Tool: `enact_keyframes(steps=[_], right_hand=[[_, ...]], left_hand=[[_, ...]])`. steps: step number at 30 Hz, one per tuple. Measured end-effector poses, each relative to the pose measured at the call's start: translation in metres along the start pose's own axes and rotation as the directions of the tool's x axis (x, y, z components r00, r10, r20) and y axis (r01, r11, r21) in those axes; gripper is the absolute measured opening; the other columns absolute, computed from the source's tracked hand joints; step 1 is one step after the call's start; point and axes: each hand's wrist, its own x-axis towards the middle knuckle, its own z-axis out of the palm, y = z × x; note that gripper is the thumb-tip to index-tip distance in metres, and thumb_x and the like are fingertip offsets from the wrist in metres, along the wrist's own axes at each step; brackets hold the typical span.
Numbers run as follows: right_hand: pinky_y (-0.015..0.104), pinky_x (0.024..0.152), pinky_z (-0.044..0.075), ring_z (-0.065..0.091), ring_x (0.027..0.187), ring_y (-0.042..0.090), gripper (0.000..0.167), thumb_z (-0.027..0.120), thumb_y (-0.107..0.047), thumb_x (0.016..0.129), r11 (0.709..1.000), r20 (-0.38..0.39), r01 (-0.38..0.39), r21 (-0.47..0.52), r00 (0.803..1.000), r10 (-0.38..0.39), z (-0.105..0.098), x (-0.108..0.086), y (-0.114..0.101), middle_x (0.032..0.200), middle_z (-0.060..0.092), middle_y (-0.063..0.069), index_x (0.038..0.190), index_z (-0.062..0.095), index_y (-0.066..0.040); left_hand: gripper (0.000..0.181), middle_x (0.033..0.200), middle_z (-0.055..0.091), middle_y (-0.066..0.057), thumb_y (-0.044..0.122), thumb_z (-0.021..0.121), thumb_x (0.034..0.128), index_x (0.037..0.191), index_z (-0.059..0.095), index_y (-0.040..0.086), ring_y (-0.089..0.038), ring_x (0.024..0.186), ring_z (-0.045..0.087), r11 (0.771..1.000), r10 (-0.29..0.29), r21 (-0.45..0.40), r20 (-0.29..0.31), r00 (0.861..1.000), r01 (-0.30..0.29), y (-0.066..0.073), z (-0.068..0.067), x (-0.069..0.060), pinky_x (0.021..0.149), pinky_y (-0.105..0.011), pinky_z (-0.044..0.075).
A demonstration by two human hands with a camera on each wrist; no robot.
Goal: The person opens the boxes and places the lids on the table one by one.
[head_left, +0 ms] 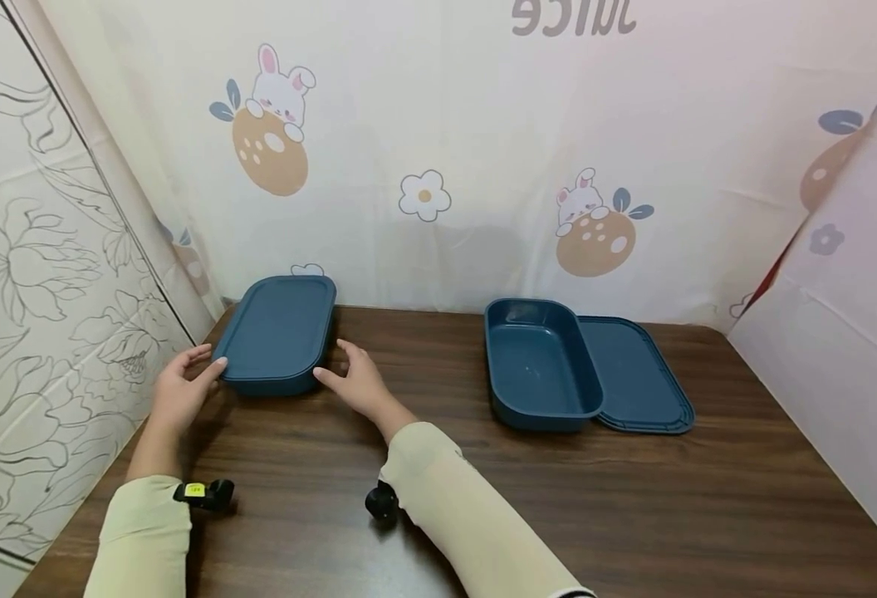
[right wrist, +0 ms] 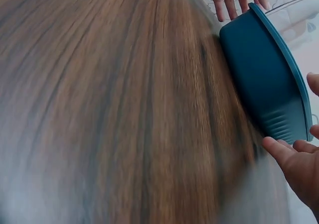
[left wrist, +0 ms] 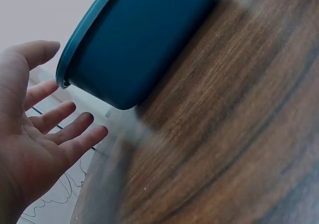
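Observation:
A dark blue rectangular food container [head_left: 277, 328] with its lid on sits at the back left of the wooden table. Beside its front left corner is my left hand [head_left: 177, 390], thumb close to the lid's edge. In the left wrist view this hand [left wrist: 40, 129] has its fingers spread next to the container [left wrist: 139, 45]. My right hand [head_left: 360, 386] is at the front right corner, thumb and fingers extended. The right wrist view has the right hand [right wrist: 299, 169] by the container's ribbed end; whether it touches, I cannot tell.
Toward the right stands a second dark blue container [head_left: 543, 365], uncovered. A matching lid [head_left: 633, 374] lies flat on the table [head_left: 633, 498], partly under that container's right side. A printed curtain [head_left: 438, 116] hangs behind the table, with patterned panels at both sides.

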Motion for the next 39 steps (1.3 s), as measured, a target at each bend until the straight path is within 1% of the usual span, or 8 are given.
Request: enact_keyframes(steps=[3, 6, 9, 14, 20, 29, 36, 39], right_hand=[[0.039, 0.095, 0.05, 0.051, 0.127, 0.027, 0.067, 0.065, -0.032, 0.095, 0.989, -0.008, -0.04, 0.142, 0.999, 0.042, 0.005, 0.003, 0.001, 0.153, 0.035, 0.01, 0.151, 0.035, -0.009], [0.038, 0.092, 0.052, 0.056, 0.122, 0.028, 0.065, 0.065, -0.024, 0.095, 0.948, -0.009, -0.074, 0.309, 0.997, 0.081, 0.009, 0.006, 0.001, 0.154, 0.033, 0.012, 0.15, 0.035, -0.006], [0.039, 0.09, 0.053, 0.059, 0.117, 0.029, 0.064, 0.066, -0.018, 0.095, 0.899, -0.003, -0.102, 0.427, 0.993, 0.114, 0.012, 0.009, 0.001, 0.153, 0.034, 0.014, 0.15, 0.035, -0.004], [0.041, 0.091, 0.053, 0.059, 0.116, 0.028, 0.062, 0.066, -0.014, 0.095, 0.854, 0.028, -0.139, 0.502, 0.989, 0.144, 0.017, 0.011, -0.001, 0.151, 0.034, 0.017, 0.148, 0.037, -0.002], [0.041, 0.09, 0.053, 0.062, 0.111, 0.026, 0.057, 0.064, -0.009, 0.095, 0.803, 0.05, -0.155, 0.575, 0.987, 0.154, 0.019, 0.011, -0.001, 0.147, 0.04, 0.017, 0.146, 0.04, 0.0], [0.039, 0.087, 0.055, 0.064, 0.106, 0.027, 0.052, 0.066, -0.009, 0.094, 0.825, 0.039, -0.154, 0.543, 0.987, 0.158, 0.02, 0.01, 0.0, 0.139, 0.048, 0.018, 0.14, 0.046, 0.005], [0.041, 0.086, 0.055, 0.062, 0.106, 0.026, 0.046, 0.067, -0.012, 0.093, 0.831, 0.05, -0.146, 0.537, 0.989, 0.142, 0.019, 0.004, -0.002, 0.125, 0.054, 0.015, 0.131, 0.052, 0.007], [0.042, 0.087, 0.055, 0.059, 0.109, 0.026, 0.044, 0.066, -0.016, 0.094, 0.842, 0.04, -0.133, 0.523, 0.99, 0.132, 0.018, 0.003, -0.003, 0.126, 0.054, 0.014, 0.13, 0.052, 0.006]], left_hand=[[0.067, 0.145, 0.036, -0.028, 0.036, 0.055, 0.0991, 0.148, 0.032, -0.004, -0.01, 0.111, 0.052, 0.998, -0.015, -0.055, 0.013, 1.0, 0.016, -0.002, 0.003, 0.002, 0.079, -0.015, 0.052], [0.07, 0.148, 0.03, -0.029, 0.036, 0.056, 0.0987, 0.15, 0.028, -0.003, 0.003, 0.1, 0.05, 0.986, -0.05, -0.156, 0.044, 0.998, 0.056, -0.004, 0.005, 0.005, 0.081, -0.021, 0.054], [0.073, 0.152, 0.022, -0.028, 0.037, 0.055, 0.0984, 0.152, 0.024, -0.001, -0.005, 0.106, 0.051, 0.959, -0.092, -0.26, 0.082, 0.992, 0.11, -0.005, 0.007, 0.009, 0.085, -0.025, 0.054], [0.072, 0.155, 0.017, -0.025, 0.039, 0.054, 0.0993, 0.154, 0.022, 0.004, -0.023, 0.123, 0.042, 0.93, -0.143, -0.325, 0.109, 0.984, 0.171, -0.004, 0.01, 0.015, 0.087, -0.026, 0.053], [0.057, 0.152, 0.023, -0.023, 0.021, 0.046, 0.1028, 0.153, 0.025, 0.003, -0.01, 0.105, 0.048, 0.929, -0.159, -0.321, 0.098, 0.982, 0.182, -0.003, 0.014, 0.017, 0.085, -0.029, 0.055], [0.053, 0.124, 0.044, -0.008, 0.012, 0.048, 0.0985, 0.147, 0.032, -0.001, -0.004, 0.091, 0.054, 0.935, -0.135, -0.32, 0.085, 0.987, 0.155, -0.001, 0.009, 0.012, 0.077, -0.032, 0.058], [0.034, 0.109, 0.048, 0.002, 0.006, 0.048, 0.097, 0.131, 0.045, 0.006, -0.004, 0.084, 0.057, 0.931, -0.105, -0.342, 0.097, 0.99, 0.132, -0.006, -0.002, 0.007, 0.071, -0.032, 0.059], [0.033, 0.105, 0.05, 0.005, 0.006, 0.048, 0.0971, 0.13, 0.044, 0.005, -0.004, 0.082, 0.057, 0.941, -0.094, -0.315, 0.11, 0.989, 0.124, -0.008, -0.006, 0.005, 0.07, -0.032, 0.059]])
